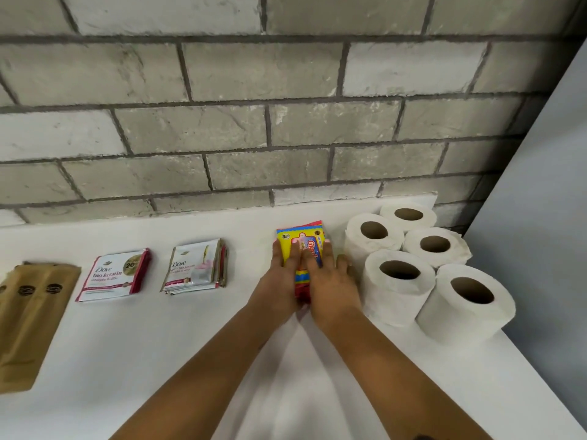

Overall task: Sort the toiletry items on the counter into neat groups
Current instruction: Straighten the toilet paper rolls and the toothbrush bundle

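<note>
both my left hand (281,281) and right hand (330,281) press flat, fingers straight, on the packets (301,236) (gripping nothing); i should square the edges, clear of the rolls (397,281) just right.

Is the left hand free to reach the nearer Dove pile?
Probably yes: the left hand lies flat on the yellow packets, gripping nothing, and bare counter separates it from that Dove pile.
</note>
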`<state>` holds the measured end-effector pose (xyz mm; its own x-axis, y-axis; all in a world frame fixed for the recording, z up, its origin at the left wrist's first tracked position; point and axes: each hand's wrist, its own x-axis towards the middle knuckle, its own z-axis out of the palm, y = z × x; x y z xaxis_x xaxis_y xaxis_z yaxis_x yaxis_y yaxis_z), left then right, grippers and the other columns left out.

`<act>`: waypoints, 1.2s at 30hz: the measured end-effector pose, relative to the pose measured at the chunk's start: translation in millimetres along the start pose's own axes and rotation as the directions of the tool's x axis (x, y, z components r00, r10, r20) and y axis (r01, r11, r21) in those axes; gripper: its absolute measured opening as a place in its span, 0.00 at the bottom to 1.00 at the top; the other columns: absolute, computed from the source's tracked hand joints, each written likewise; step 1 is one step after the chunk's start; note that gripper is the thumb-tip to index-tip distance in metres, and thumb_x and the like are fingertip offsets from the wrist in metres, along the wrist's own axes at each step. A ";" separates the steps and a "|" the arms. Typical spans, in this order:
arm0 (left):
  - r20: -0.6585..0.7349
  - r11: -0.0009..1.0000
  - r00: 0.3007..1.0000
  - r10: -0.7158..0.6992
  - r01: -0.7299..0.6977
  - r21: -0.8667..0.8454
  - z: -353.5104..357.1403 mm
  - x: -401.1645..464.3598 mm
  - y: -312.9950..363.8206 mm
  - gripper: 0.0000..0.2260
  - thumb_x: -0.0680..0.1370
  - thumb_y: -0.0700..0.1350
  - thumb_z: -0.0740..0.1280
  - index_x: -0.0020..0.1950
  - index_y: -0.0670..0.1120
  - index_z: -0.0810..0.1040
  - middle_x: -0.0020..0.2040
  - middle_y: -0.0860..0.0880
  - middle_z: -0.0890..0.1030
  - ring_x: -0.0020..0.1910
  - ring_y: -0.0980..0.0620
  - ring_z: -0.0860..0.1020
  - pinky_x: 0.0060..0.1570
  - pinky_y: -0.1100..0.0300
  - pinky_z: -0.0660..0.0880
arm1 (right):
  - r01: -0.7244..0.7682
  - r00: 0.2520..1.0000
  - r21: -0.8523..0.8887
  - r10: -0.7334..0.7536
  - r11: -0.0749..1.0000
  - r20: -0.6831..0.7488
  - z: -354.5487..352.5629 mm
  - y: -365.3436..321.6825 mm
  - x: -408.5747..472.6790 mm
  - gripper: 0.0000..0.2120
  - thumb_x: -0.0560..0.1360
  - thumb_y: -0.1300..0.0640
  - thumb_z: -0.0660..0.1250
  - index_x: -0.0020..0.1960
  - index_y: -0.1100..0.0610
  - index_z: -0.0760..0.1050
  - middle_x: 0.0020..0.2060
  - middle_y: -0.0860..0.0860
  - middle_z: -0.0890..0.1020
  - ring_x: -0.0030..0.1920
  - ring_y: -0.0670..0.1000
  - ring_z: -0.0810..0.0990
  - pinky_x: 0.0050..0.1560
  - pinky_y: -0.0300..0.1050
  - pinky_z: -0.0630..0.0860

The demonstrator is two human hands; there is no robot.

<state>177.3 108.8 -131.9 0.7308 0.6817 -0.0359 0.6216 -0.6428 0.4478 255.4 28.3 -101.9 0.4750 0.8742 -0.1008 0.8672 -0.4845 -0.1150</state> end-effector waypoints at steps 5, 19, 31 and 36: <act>-0.048 0.989 0.999 0.008 -0.015 -0.147 -33.2 -31.4 -15.0 0.44 0.71 0.47 0.71 0.78 0.50 0.44 0.76 0.53 0.41 0.76 0.53 0.41 0.74 0.59 0.48 | 0.179 0.978 0.170 -0.157 0.969 -0.135 -19.6 -19.1 -23.8 0.38 0.73 0.61 0.64 0.77 0.52 0.48 0.77 0.54 0.47 0.77 0.58 0.43 0.76 0.52 0.46; 0.065 0.521 0.779 -0.624 0.476 -0.708 -115.4 -44.5 -121.7 0.14 0.78 0.36 0.60 0.35 0.49 0.64 0.36 0.51 0.69 0.34 0.53 0.71 0.34 0.64 0.70 | -0.184 0.983 0.838 0.092 0.514 0.159 12.2 -150.5 32.4 0.24 0.76 0.55 0.64 0.70 0.59 0.65 0.66 0.56 0.74 0.65 0.56 0.72 0.61 0.44 0.68; 0.160 0.541 0.817 -0.554 0.500 -0.676 -104.1 -38.2 -126.0 0.06 0.73 0.37 0.66 0.36 0.42 0.75 0.42 0.41 0.77 0.40 0.46 0.73 0.41 0.57 0.69 | -0.222 0.972 0.821 0.185 0.527 0.144 25.2 -158.0 50.0 0.19 0.72 0.66 0.62 0.63 0.57 0.74 0.57 0.56 0.80 0.57 0.58 0.78 0.58 0.48 0.73; 0.187 0.539 0.885 -0.428 0.415 -0.733 -92.6 -62.4 -110.8 0.06 0.71 0.34 0.69 0.40 0.44 0.78 0.41 0.46 0.81 0.38 0.51 0.78 0.40 0.59 0.75 | -0.187 0.977 0.837 0.190 0.515 0.101 30.2 -136.2 22.8 0.21 0.71 0.67 0.61 0.62 0.56 0.75 0.56 0.55 0.80 0.57 0.57 0.78 0.58 0.48 0.75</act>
<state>36.7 169.8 -96.5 0.4333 0.8126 -0.3898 0.4315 0.1927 0.8813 143.6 113.2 -118.4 0.6138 0.7582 -0.2199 0.2326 -0.4399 -0.8674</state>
